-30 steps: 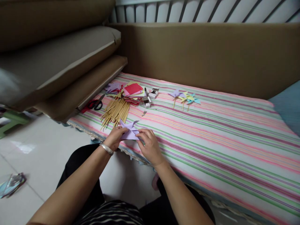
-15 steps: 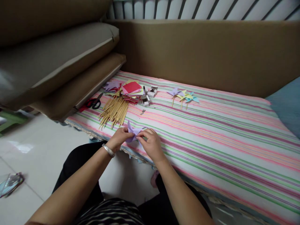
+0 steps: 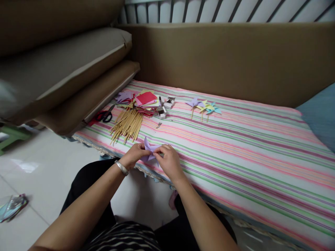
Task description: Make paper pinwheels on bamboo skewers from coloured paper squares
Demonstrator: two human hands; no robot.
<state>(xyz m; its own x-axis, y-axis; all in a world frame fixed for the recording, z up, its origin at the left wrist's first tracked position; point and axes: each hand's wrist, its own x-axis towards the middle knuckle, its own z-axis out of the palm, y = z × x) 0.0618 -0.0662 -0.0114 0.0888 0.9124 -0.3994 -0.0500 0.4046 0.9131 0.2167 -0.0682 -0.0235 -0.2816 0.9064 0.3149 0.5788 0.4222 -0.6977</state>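
Between my two hands is a purple paper pinwheel (image 3: 148, 147), held over the near edge of the striped cloth. My left hand (image 3: 135, 155) pinches its left side, thumb on top. My right hand (image 3: 168, 158) has thumb and fingertips closed at the pinwheel's middle; whether a small pin sits between them is too small to tell. Just beyond lies a fan of thin wooden sticks (image 3: 127, 126). Farther right on the cloth rest finished-looking pinwheels on sticks: a purple one (image 3: 195, 102), a yellow one (image 3: 205, 105) and a blue one (image 3: 213, 109).
Behind the sticks are stacked coloured paper squares (image 3: 146, 98), small open white boxes (image 3: 162, 112) and tiny metal bits (image 3: 158, 125). Black-handled scissors (image 3: 106, 116) lie at the left, near piled cushions (image 3: 86, 94). A brown padded board (image 3: 222, 62) stands along the back.
The pinwheel has turned slightly and shifted a little to the right in my fingers. Both hands keep their pinch in nearly the same place.
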